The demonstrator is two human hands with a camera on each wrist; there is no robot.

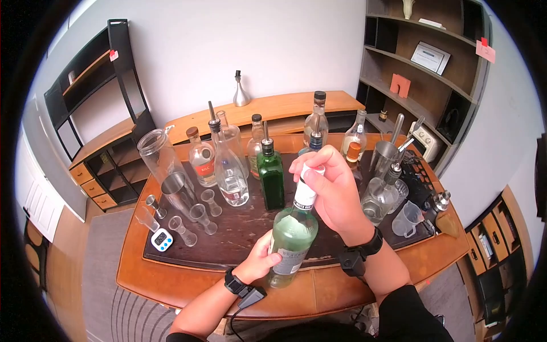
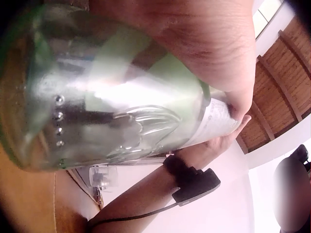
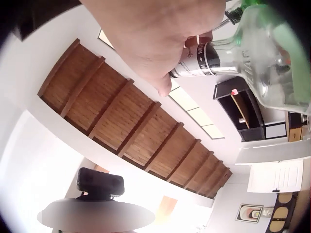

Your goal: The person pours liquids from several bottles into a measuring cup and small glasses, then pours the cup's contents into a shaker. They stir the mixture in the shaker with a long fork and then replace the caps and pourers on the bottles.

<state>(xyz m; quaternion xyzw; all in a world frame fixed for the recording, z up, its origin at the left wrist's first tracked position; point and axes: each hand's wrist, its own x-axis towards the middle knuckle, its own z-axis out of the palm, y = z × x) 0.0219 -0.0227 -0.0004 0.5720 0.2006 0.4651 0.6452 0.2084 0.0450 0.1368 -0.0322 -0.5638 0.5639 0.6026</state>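
A pale green clear-glass liquor bottle [image 1: 292, 235] stands tilted at the table's front edge, its top leaning away to the right. My left hand [image 1: 257, 261] grips the lower body, thumb over the grey label. With my right hand [image 1: 337, 191] I hold the white-wrapped top of the neck, thumb and fingers curled round it. In the right wrist view the neck band [image 3: 197, 60] shows black and white, and the very top is hidden behind the hand. Raised dots and a moulded leaf-like relief appear on the glass bottle [image 2: 141, 121] in the left wrist view.
A dark green bottle with a pourer [image 1: 271, 179] and several clear bottles stand behind. At left are a metal shaker tin [image 1: 179, 191], glass jiggers [image 1: 182, 231] and a timer [image 1: 162, 240]. A plastic measuring jug [image 1: 407, 219] sits at right on the dark mat [image 1: 239, 245].
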